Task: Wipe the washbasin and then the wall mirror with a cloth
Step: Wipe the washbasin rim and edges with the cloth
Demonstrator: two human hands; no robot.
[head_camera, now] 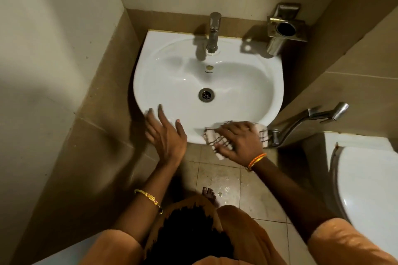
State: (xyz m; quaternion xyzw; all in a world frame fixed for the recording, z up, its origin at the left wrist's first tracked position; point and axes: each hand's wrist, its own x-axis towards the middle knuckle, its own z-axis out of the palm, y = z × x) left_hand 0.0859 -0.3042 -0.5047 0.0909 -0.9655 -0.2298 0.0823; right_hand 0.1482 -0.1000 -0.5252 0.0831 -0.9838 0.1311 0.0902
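Note:
A white washbasin (241,75) hangs in a corner, with a steel tap (213,32) at its back and a round drain (206,94) in the bowl. My right hand (239,142) presses a white cloth with dark checks (215,139) flat onto the basin's front rim, right of centre. My left hand (164,131) rests on the front-left rim with fingers spread and nothing in it. No mirror shows in this view.
A steel holder (282,28) is fixed to the wall right of the tap. A hand spray (310,118) juts out from the right wall beside the basin. A white toilet (366,189) stands at the right. The tiled floor (224,178) below is wet.

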